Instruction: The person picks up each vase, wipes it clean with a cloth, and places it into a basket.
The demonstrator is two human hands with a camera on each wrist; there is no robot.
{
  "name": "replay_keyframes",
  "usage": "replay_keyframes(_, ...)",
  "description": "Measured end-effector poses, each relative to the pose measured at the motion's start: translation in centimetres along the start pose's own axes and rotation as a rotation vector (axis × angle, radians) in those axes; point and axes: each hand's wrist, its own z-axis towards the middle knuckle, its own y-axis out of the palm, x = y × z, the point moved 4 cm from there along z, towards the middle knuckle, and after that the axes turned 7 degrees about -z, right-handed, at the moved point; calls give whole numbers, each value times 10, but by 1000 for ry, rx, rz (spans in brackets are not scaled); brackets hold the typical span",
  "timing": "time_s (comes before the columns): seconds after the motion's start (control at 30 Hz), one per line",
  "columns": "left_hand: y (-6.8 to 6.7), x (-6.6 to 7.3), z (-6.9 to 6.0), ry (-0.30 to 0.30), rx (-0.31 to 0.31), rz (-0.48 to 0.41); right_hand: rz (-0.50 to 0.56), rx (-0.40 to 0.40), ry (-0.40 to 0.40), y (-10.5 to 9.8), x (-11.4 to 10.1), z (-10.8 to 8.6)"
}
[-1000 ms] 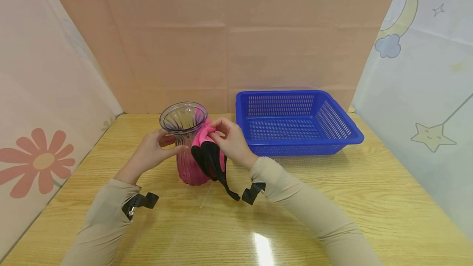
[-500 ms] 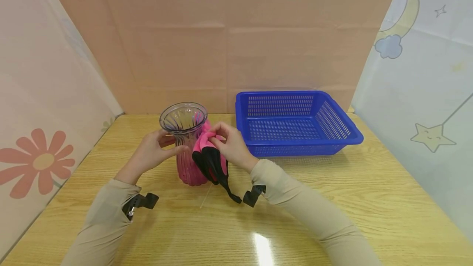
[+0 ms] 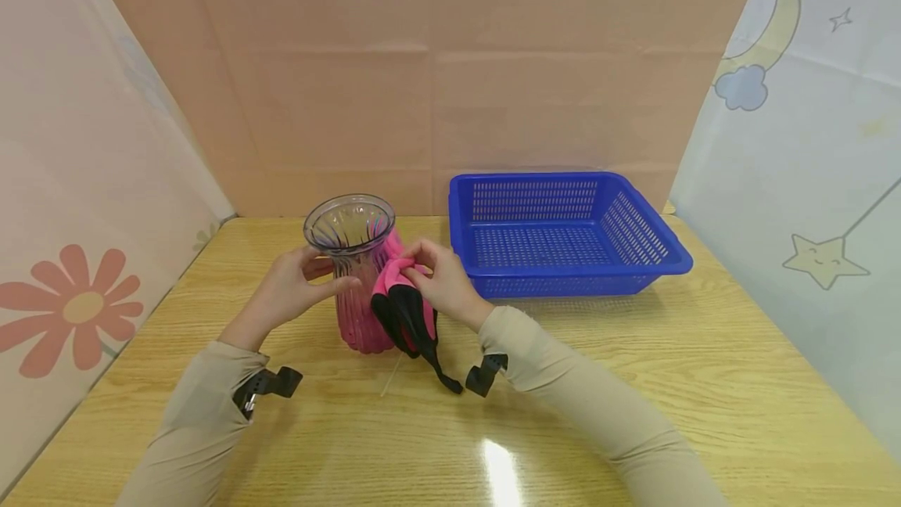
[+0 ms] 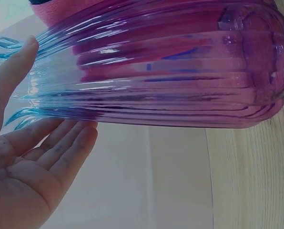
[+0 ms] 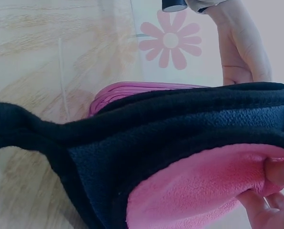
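Observation:
A ribbed glass vase [image 3: 359,311], clear at the rim and pink toward its base, stands upright on the table. My left hand [image 3: 288,292] holds it at the neck, thumb on the near side and fingers behind, as the left wrist view of the vase [image 4: 180,86] also shows. On the vase's right side, my right hand [image 3: 445,280] pinches the pink part of a soft pink and black cloth [image 3: 404,307]. Black edging and a narrow black loop hang from this cloth [image 5: 180,191]. Part of the cloth is hidden behind the vase.
A blue plastic basket [image 3: 563,285] with slotted sides stands at the back right of the wooden table [image 3: 394,452]. A thin pale strip [image 3: 391,375] lies in front of the vase. A peach backdrop [image 3: 422,100] hangs behind.
My right hand has slid a little down and to the right along the vase's side, and the cloth has come with it. The left hand and vase have stayed put.

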Motion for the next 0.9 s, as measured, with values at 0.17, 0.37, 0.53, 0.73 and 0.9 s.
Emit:
replay_keyframes(0.17, 0, 0, 0, 1, 3, 6, -19, 0, 10, 1, 3, -2)
replay_keyframes(0.37, -1, 0, 0, -1, 2, 11, -25, 17, 27, 2, 7, -3)
replay_keyframes(0.53, -1, 0, 1, -2, 3, 17, -24, 26, 37, 1, 7, -4)
replay_keyframes(0.73, -1, 0, 1, -1, 0, 15, -32, 34, 66, 1, 6, -4)
replay_keyframes(0.9, -1, 0, 0, -2, -2, 8, -41, 35, 81, 0, 5, -3)
